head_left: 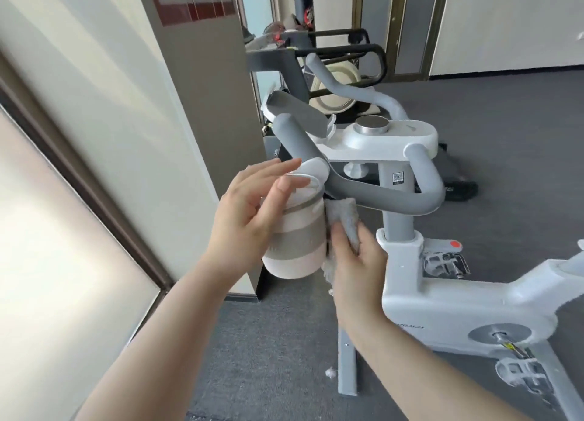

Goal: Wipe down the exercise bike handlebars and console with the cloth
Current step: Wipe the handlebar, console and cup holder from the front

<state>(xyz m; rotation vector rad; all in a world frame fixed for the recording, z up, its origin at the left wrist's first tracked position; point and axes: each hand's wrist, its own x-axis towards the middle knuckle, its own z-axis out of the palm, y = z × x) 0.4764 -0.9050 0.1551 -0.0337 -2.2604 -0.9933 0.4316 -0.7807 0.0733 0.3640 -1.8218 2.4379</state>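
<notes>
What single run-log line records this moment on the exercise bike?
left hand: fingers straight, on bottle | right hand: holds cloth under handlebar | console: not wiped now

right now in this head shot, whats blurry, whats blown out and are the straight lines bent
Head view: soft all over, with the left hand smeared at its fingertips and the cloth in the right hand fuzzy; the frosted panel at left is washed out by bright light; wide-angle bowing curves the dark frame beside it; the bottle and handlebar show even light and no glare.
</notes>
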